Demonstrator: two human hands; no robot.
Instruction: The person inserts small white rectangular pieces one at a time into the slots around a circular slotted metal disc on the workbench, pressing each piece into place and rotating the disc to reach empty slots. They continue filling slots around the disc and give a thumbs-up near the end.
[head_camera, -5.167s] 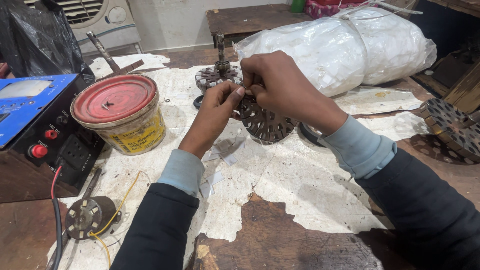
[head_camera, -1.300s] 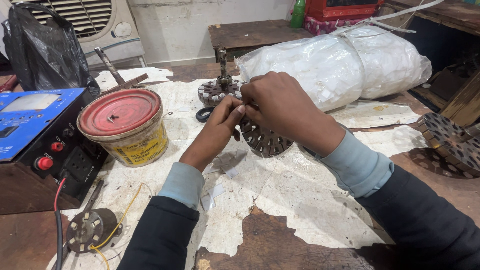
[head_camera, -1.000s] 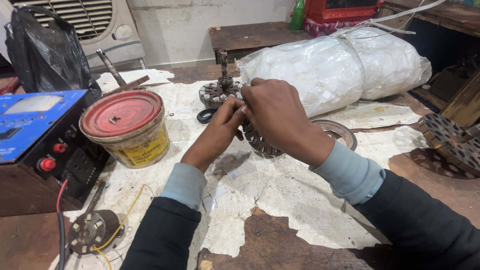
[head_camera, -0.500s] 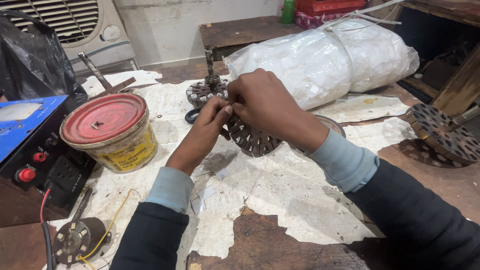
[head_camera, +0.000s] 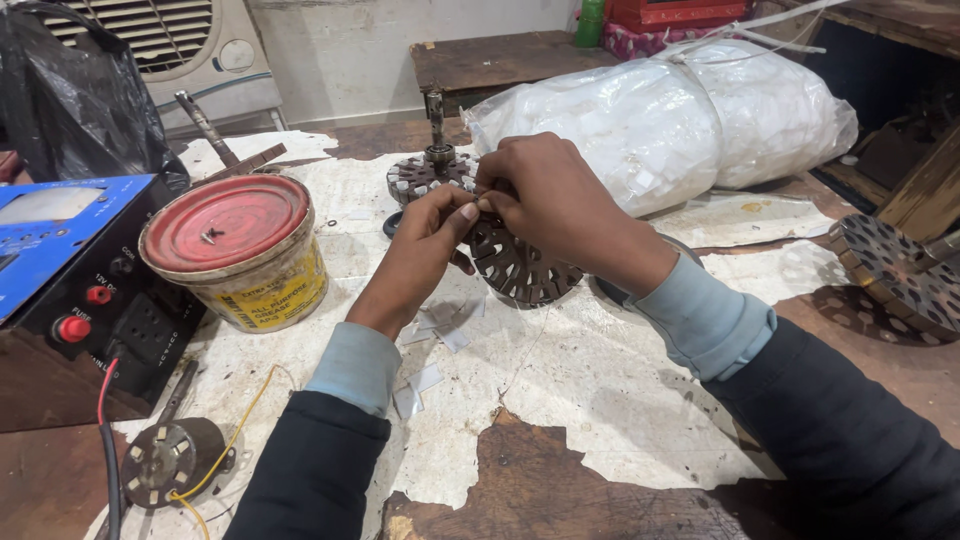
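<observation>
Both our hands meet at the top rim of a slotted stator core tilted up on the desk.

Our left hand (head_camera: 425, 250) and right hand (head_camera: 545, 195) pinch together at the upper edge of the stator core (head_camera: 520, 265), fingers closed on something small, perhaps an insulation strip, though it is hidden. The core sits just below and beyond our fingertips, nearer the right hand, disc face tilted toward us: dark, round, ringed with slots. White paper strips (head_camera: 440, 330) lie beneath.
</observation>
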